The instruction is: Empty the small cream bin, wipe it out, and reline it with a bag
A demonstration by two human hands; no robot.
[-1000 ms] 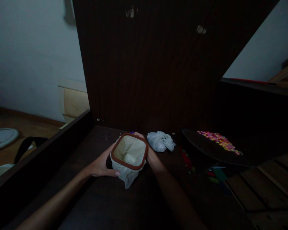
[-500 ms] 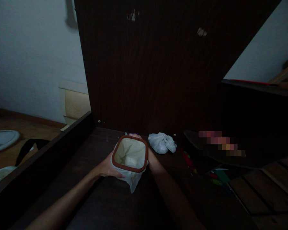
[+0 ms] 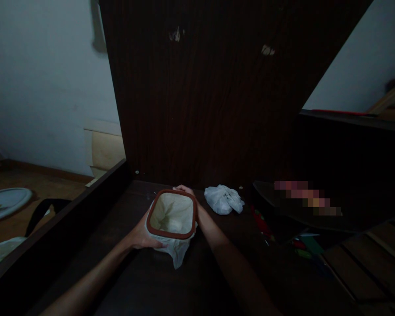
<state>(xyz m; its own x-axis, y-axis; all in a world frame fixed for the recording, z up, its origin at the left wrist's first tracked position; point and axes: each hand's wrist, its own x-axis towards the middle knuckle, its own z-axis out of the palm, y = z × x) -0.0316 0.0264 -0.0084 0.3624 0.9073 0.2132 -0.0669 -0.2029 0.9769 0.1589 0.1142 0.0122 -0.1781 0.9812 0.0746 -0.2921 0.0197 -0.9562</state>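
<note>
An open container with a brown-red rim (image 3: 171, 213) stands in front of me on a dark wooden surface (image 3: 134, 281). A white plastic bag lines it, and the bag's edge (image 3: 179, 256) hangs over the near side. My left hand (image 3: 141, 232) grips the container's left side, thumb on the bag. Round the far right side my right hand (image 3: 189, 197) is wrapped, its fingers showing at the rim.
A crumpled white bag (image 3: 224, 199) lies to the right of the container. A tall dark panel (image 3: 210, 96) rises behind. A dark side rail (image 3: 52, 228) runs along the left. Coloured small items (image 3: 299, 241) lie at the right, and a white plate (image 3: 5, 202) on the floor.
The container and both hands have shifted slightly left and toward me; my left thumb sits further under the rim. The grip is unchanged.
</note>
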